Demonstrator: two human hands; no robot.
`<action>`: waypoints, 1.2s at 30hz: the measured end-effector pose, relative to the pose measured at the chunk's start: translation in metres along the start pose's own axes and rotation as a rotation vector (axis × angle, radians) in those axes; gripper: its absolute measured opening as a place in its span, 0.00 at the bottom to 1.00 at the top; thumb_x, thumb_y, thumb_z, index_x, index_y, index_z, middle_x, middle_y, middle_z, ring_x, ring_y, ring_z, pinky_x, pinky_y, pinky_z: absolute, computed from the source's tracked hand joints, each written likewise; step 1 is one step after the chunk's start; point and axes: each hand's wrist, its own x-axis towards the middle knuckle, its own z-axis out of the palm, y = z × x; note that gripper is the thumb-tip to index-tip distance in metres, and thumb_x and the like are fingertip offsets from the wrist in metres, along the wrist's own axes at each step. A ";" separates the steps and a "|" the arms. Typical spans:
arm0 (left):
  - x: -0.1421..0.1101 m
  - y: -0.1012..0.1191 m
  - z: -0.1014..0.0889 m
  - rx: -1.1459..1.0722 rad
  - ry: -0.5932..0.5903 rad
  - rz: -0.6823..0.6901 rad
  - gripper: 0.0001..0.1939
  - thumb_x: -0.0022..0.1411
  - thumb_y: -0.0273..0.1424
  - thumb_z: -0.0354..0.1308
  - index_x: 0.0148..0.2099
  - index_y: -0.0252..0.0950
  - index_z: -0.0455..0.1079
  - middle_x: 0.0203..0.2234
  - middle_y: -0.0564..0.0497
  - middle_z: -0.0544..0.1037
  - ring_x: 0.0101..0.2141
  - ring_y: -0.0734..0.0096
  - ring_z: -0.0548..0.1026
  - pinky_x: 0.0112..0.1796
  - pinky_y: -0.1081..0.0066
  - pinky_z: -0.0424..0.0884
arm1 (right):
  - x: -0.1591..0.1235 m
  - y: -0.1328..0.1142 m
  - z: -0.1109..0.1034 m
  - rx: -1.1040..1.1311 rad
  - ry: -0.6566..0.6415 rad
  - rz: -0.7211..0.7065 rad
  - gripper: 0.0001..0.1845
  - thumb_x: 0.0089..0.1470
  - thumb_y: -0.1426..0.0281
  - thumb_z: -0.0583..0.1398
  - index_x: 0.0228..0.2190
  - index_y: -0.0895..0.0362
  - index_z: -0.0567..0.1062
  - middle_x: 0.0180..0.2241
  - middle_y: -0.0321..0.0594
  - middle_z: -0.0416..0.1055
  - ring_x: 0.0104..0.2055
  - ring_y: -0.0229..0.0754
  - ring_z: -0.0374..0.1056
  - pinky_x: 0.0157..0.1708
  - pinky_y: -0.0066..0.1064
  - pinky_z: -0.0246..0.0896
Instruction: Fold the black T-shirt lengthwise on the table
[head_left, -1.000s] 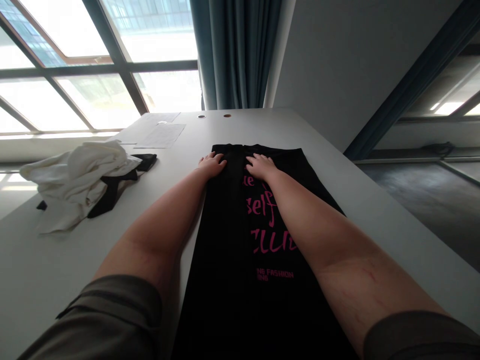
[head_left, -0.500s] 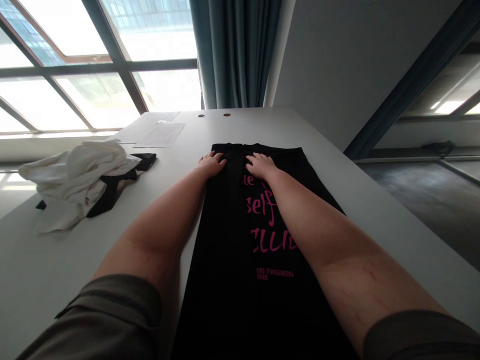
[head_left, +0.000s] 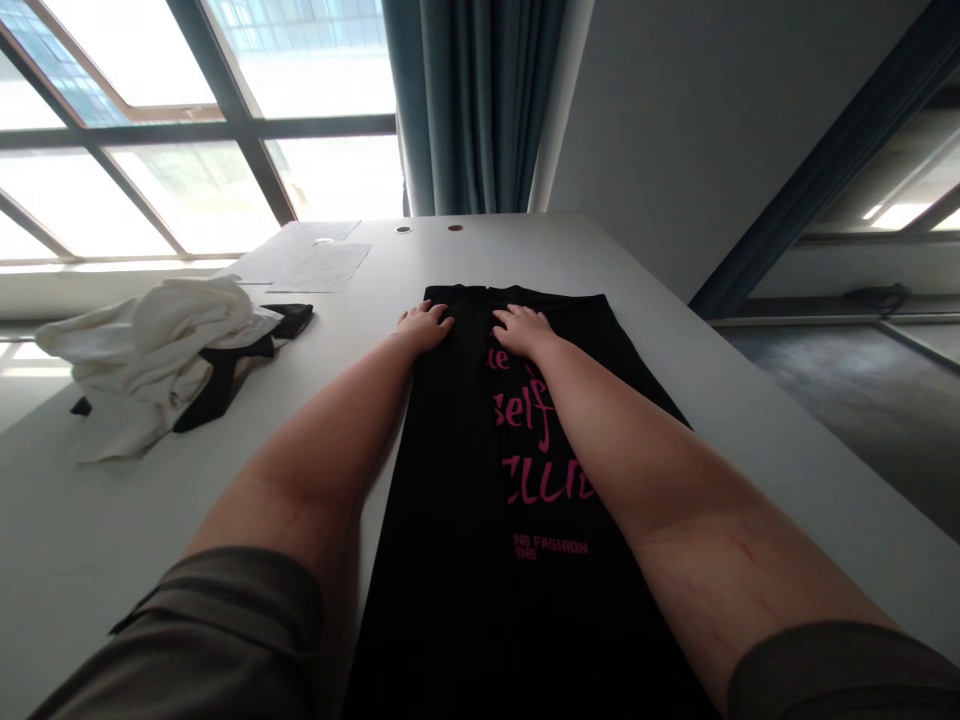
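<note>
A black garment with pink lettering, which looks like a T-shirt point(head_left: 450, 480), lies stretched out in front of me, its left part folded over so that the print is partly covered. My left hand point(head_left: 424, 326) rests flat on its far left edge, fingers spread. Near the far end, just right of the fold's edge, my right hand point(head_left: 520, 330) lies palm down with its fingers apart. Both hands press on the cloth without gripping it. My right forearm hides part of the lettering.
The garment lies on a white table point(head_left: 390, 265). To the left is a crumpled white and black cloth point(head_left: 161, 345). Paper sheets point(head_left: 322, 268) lie at the far left, beside two round holes. Beyond stand a window point(head_left: 187, 190) and a blue curtain point(head_left: 472, 110).
</note>
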 end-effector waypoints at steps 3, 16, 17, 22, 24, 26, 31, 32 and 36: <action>0.001 -0.001 0.001 -0.001 -0.002 -0.002 0.37 0.85 0.52 0.46 0.88 0.48 0.62 0.85 0.45 0.56 0.83 0.46 0.57 0.82 0.48 0.51 | 0.000 0.000 0.000 0.001 -0.002 0.001 0.41 0.77 0.55 0.46 0.85 0.47 0.59 0.86 0.44 0.44 0.89 0.59 0.44 0.89 0.60 0.38; 0.001 -0.001 0.001 -0.008 0.005 0.000 0.37 0.85 0.52 0.46 0.87 0.49 0.62 0.85 0.46 0.57 0.82 0.44 0.58 0.81 0.46 0.52 | -0.001 0.000 -0.001 -0.002 -0.002 0.002 0.41 0.77 0.55 0.47 0.85 0.47 0.59 0.86 0.43 0.44 0.89 0.59 0.44 0.89 0.59 0.39; 0.001 0.000 0.000 -0.008 0.005 0.000 0.37 0.85 0.52 0.46 0.87 0.49 0.62 0.85 0.46 0.57 0.82 0.44 0.58 0.82 0.46 0.52 | -0.001 -0.001 -0.002 -0.002 -0.004 0.003 0.41 0.77 0.55 0.47 0.85 0.47 0.59 0.86 0.43 0.44 0.89 0.59 0.44 0.89 0.59 0.39; 0.000 0.001 -0.001 -0.003 -0.002 -0.006 0.37 0.85 0.52 0.46 0.88 0.48 0.62 0.85 0.44 0.57 0.83 0.45 0.57 0.82 0.48 0.51 | -0.001 -0.001 -0.001 -0.002 -0.002 0.000 0.41 0.77 0.54 0.47 0.85 0.47 0.59 0.86 0.43 0.45 0.89 0.59 0.44 0.89 0.59 0.38; 0.000 0.001 0.000 0.001 -0.003 -0.005 0.37 0.85 0.52 0.46 0.88 0.47 0.61 0.85 0.43 0.57 0.83 0.45 0.57 0.82 0.48 0.51 | -0.001 0.000 0.000 -0.003 0.002 -0.001 0.41 0.77 0.54 0.47 0.84 0.47 0.59 0.86 0.44 0.45 0.89 0.59 0.44 0.89 0.59 0.39; 0.001 0.001 0.000 0.004 -0.004 -0.003 0.38 0.85 0.52 0.46 0.88 0.47 0.61 0.85 0.43 0.56 0.83 0.45 0.58 0.82 0.48 0.51 | 0.000 0.000 0.000 -0.007 0.007 -0.001 0.41 0.77 0.54 0.47 0.84 0.47 0.60 0.86 0.44 0.45 0.89 0.59 0.45 0.89 0.59 0.40; 0.002 -0.001 0.001 0.005 -0.004 -0.004 0.37 0.85 0.52 0.46 0.88 0.49 0.61 0.85 0.45 0.57 0.83 0.47 0.57 0.82 0.48 0.51 | 0.001 0.001 0.001 -0.010 0.011 -0.004 0.41 0.77 0.54 0.47 0.84 0.46 0.60 0.86 0.43 0.46 0.89 0.59 0.45 0.89 0.59 0.40; 0.002 -0.001 0.001 0.005 -0.004 -0.003 0.37 0.85 0.52 0.46 0.88 0.48 0.61 0.85 0.45 0.57 0.83 0.46 0.57 0.82 0.48 0.51 | 0.001 0.001 0.001 -0.009 0.011 -0.004 0.41 0.77 0.54 0.47 0.84 0.46 0.60 0.86 0.43 0.46 0.89 0.59 0.45 0.89 0.59 0.40; 0.002 0.000 0.000 0.007 -0.004 -0.002 0.38 0.85 0.52 0.46 0.88 0.47 0.61 0.85 0.44 0.56 0.83 0.45 0.57 0.82 0.48 0.51 | 0.000 0.000 0.000 -0.003 0.008 -0.001 0.41 0.77 0.55 0.47 0.84 0.47 0.60 0.86 0.43 0.45 0.89 0.59 0.45 0.89 0.59 0.40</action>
